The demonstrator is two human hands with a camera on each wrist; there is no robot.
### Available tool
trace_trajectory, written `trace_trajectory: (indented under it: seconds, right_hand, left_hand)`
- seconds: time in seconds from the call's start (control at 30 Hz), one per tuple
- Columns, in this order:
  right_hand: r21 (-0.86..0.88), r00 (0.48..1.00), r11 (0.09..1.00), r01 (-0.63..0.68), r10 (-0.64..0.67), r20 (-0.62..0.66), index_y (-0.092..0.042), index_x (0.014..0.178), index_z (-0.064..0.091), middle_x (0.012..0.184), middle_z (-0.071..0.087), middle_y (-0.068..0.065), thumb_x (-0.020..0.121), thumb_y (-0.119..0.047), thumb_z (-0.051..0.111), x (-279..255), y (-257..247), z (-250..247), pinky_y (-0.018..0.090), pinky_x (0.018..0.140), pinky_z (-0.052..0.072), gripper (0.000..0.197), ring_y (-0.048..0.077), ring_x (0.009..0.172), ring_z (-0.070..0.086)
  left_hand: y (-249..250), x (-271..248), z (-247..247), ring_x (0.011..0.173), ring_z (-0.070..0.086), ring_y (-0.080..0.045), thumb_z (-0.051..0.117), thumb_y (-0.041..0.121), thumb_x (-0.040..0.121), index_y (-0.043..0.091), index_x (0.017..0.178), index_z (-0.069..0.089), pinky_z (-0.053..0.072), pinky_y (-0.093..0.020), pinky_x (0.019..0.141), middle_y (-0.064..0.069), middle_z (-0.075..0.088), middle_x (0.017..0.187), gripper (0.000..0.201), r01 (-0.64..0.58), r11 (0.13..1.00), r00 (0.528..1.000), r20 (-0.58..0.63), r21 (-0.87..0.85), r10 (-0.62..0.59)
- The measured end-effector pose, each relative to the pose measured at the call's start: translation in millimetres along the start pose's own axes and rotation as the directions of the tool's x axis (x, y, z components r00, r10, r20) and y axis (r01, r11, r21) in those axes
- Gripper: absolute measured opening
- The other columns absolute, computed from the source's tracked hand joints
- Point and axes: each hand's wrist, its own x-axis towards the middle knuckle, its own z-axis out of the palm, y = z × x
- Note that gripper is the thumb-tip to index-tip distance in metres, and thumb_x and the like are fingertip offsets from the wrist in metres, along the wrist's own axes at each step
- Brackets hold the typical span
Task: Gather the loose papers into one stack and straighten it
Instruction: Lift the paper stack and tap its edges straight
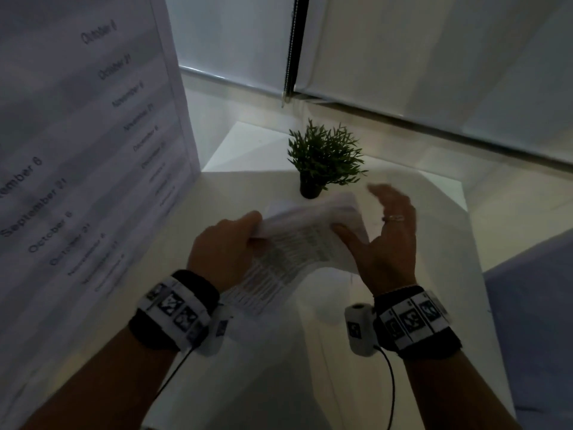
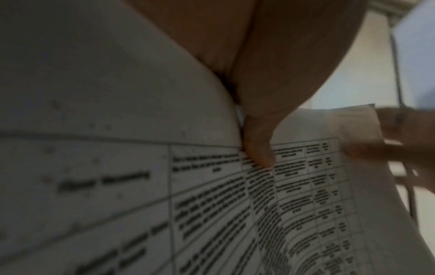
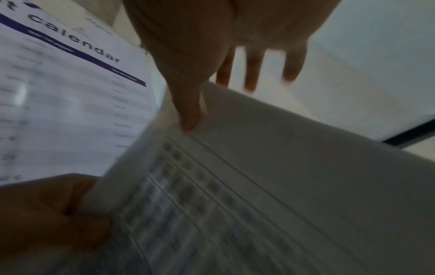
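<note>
A bundle of printed papers, with a table of text on top, is held curved above the white table. My left hand grips its left edge; the left wrist view shows the thumb pressing on the top sheet. My right hand is at the bundle's right edge, blurred. Its thumb touches the top sheet while the fingers stretch straight past the far edge. How well the sheets' edges line up is hidden by blur.
A small potted plant stands on the table just beyond the papers. A large calendar sheet hangs upright on the left, close to my left arm. White wall panels close the back. Table edge runs on the right.
</note>
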Motion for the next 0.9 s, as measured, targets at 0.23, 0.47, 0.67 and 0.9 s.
trace_trajectory:
  seconds: [0.23, 0.47, 0.67, 0.9]
  right_hand:
    - [0.567, 0.81, 0.59, -0.575, 0.509, 0.293, -0.022, 0.151, 0.011, 0.151, 0.035, 0.006, 0.057, -0.029, 0.087, -17, 20, 16, 0.051, 0.111, 0.036, 0.121, 0.02, 0.133, 0.041]
    - [0.635, 0.914, 0.671, -0.383, 0.374, 0.157, -0.025, 0.091, 0.069, 0.08, 0.075, -0.017, 0.074, -0.012, 0.077, -8, 1, 16, 0.022, 0.071, 0.058, 0.023, -0.003, 0.077, 0.07]
    - [0.32, 0.958, 0.903, -0.286, 0.277, 0.073, -0.006, 0.108, 0.063, 0.094, 0.059, -0.016, 0.069, -0.017, 0.084, -34, 11, 28, -0.005, 0.069, 0.037, 0.047, -0.028, 0.082, 0.052]
    - [0.459, 0.947, 0.83, -0.317, 0.301, 0.109, -0.001, 0.102, 0.068, 0.087, 0.065, -0.011, 0.075, -0.002, 0.076, -26, 8, 15, -0.002, 0.067, 0.043, 0.028, -0.02, 0.077, 0.06]
  left_hand:
    - [-19, 9, -18, 0.093, 0.072, -0.019, 0.073, 0.02, 0.08, 0.017, 0.112, 0.069, 0.057, -0.042, 0.087, 0.0, 0.075, 0.103, 0.032, 0.217, 0.596, 0.97, 0.104, -0.773, -0.219]
    - [14, -7, 21, 0.077, 0.053, 0.028, 0.058, 0.022, 0.092, 0.028, 0.108, 0.049, 0.039, 0.005, 0.062, 0.029, 0.055, 0.093, 0.02, 0.093, 0.684, 0.919, -0.202, -0.724, -0.338]
    - [-7, -19, 64, 0.103, 0.05, 0.022, 0.064, 0.014, 0.087, 0.021, 0.128, 0.036, 0.041, 0.0, 0.082, 0.02, 0.051, 0.117, 0.05, 0.093, 0.612, 0.952, -0.11, -0.785, -0.285]
    - [-1, -3, 63, 0.114, 0.058, -0.008, 0.066, 0.045, 0.078, 0.013, 0.129, 0.05, 0.049, -0.024, 0.096, -0.001, 0.06, 0.124, 0.062, 0.0, 0.533, 0.95, -0.167, -0.846, -0.265]
